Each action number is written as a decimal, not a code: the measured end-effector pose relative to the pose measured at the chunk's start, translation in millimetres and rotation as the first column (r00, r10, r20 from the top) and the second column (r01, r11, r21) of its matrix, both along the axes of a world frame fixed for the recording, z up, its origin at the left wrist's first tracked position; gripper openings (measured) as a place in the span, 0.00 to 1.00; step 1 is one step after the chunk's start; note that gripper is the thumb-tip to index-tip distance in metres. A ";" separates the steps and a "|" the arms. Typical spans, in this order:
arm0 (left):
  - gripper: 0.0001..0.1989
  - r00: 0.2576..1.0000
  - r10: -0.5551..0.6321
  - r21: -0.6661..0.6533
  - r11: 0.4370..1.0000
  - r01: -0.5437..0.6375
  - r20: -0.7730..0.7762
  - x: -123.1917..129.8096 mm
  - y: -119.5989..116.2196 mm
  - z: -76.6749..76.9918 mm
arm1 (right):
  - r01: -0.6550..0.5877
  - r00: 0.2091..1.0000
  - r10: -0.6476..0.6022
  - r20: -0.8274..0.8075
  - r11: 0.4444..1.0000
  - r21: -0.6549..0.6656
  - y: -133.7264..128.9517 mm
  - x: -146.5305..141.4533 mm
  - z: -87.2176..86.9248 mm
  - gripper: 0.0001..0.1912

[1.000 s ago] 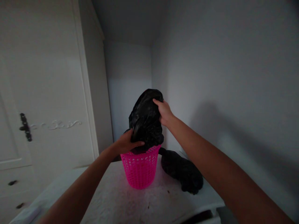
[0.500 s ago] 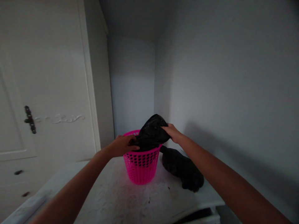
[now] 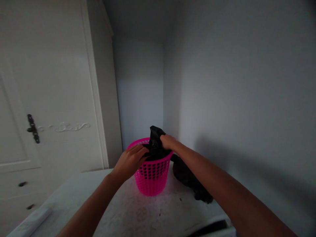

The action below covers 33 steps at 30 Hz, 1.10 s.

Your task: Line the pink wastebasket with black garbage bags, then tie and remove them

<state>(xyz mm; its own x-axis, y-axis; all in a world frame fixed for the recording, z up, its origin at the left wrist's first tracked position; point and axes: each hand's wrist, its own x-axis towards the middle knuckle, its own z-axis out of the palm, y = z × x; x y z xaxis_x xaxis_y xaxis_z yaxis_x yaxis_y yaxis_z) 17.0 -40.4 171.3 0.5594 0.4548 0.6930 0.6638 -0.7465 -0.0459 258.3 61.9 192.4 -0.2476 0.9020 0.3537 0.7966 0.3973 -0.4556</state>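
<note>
A bright pink perforated basket [image 3: 151,182] stands upright on a white surface. Black plastic [image 3: 155,140] fills its upper part, and one end sticks up above the rim. At the basket's left front rim, my left hand [image 3: 132,159] is closed on the plastic's edge. My right hand [image 3: 169,142] grips the raised part of the black plastic over the right side of the rim; its fingertips are partly hidden. A second black bundle [image 3: 186,177] lies right of the basket, partly behind my right forearm.
The white surface [image 3: 133,214] carries small dark specks. A white cabinet [image 3: 61,85] with dark handles rises at the left. Grey-white walls [image 3: 234,92] meet behind the basket and run along the right. A dark item [image 3: 209,227] lies at the near right edge.
My right hand has moved left and inward over the basket, and the raised black plastic has become smaller and lower. My left hand has shifted slightly right along the rim.
</note>
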 end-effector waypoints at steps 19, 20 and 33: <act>0.18 0.995 -0.092 0.281 0.955 0.099 -0.039 12.8 -57.2 -79.8 | 0.137 0.917 -0.233 -0.323 0.947 -0.292 -15.7 79.2 -65.2 0.19; 0.18 0.994 -0.096 0.294 0.953 0.076 0.056 8.5 -56.8 -80.1 | 0.109 0.899 -0.229 -0.374 0.943 -0.315 -13.9 80.0 -65.6 0.19; 0.06 0.782 0.459 -0.676 0.734 -0.066 0.422 -10.5 33.4 13.7 | 0.001 0.638 -0.211 -0.741 0.962 -0.273 25.6 41.9 -80.8 0.15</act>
<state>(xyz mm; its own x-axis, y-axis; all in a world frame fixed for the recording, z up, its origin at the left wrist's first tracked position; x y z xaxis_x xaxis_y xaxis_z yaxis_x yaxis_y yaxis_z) 6.5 -7.0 185.1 -0.0224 0.9377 0.3468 0.5966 -0.2659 0.7572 300.2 87.5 111.5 0.1150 0.9813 0.1543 0.1575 0.1354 -0.9782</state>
